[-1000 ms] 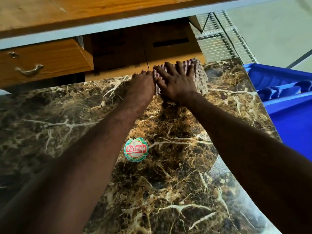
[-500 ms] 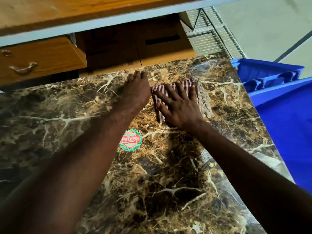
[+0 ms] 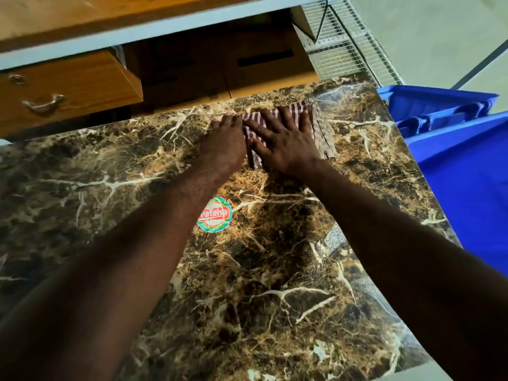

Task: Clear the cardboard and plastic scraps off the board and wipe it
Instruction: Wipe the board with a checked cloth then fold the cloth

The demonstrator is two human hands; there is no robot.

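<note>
While the right hand presses flat, fingers spread, on the striped cloth near the board's far edge, and the left hand rests flat beside it, no scraps show, so wiping appears underway.

Looks like a home workroom: wooden desk drawer, wire mesh rack, blue plastic bin, bare floor.
</note>
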